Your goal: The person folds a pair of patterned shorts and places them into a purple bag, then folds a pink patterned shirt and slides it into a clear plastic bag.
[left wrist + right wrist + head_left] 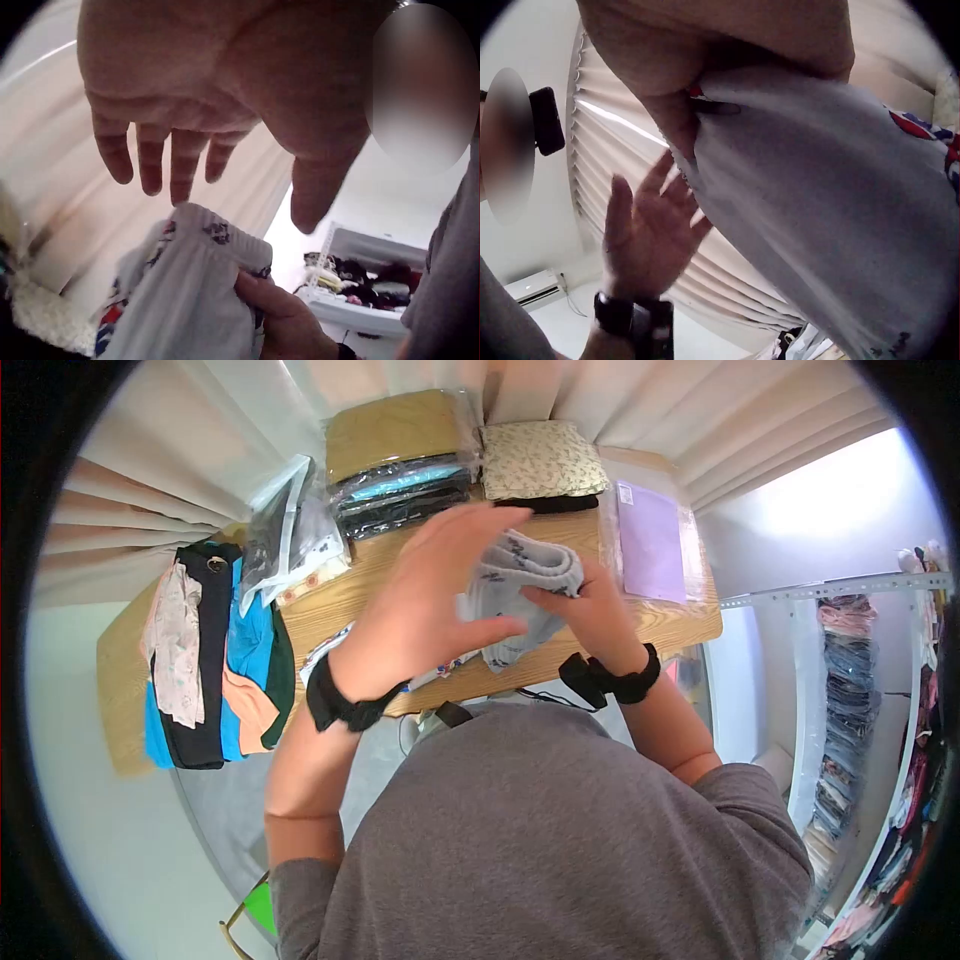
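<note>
A white garment with a gathered elastic waistband and small dark prints [512, 610] hangs from my right hand [607, 622] over the front of the table. The right hand pinches it at the waistband, thumb on the near face, as the left wrist view shows. Red and blue print shows along one side of the garment [191, 292]. My left hand [415, 600] is raised beside the waistband, slightly blurred. Its fingers are spread and extended, the palm [225, 75] bare. In the right wrist view the cloth [817, 187] drapes down from the gripping fingers.
Folded garments in plastic bags [400, 455], a patterned folded cloth [545, 460] and a purple packet [652, 540] lie along the table's back. Loose clothes [210, 660] hang over its left end. A metal rack [850, 590] with stacked clothes stands at the right.
</note>
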A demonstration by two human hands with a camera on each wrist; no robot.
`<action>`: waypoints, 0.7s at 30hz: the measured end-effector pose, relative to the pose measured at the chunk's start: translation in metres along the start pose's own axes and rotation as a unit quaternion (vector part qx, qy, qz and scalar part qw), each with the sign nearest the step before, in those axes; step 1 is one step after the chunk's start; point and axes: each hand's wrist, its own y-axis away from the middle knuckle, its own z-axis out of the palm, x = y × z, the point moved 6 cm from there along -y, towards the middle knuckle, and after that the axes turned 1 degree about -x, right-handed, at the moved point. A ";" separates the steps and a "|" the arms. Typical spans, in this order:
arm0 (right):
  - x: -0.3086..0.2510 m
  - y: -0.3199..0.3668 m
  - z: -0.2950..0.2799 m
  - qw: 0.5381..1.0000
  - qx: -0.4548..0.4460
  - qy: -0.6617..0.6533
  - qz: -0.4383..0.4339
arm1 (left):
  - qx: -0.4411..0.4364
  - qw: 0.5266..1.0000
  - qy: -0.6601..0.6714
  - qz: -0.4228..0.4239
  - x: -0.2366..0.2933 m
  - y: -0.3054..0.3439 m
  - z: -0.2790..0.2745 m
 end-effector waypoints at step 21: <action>0.107 -0.022 0.001 0.994 -0.085 0.048 -0.041 | -0.017 0.998 -0.008 -0.056 0.056 -0.022 -0.106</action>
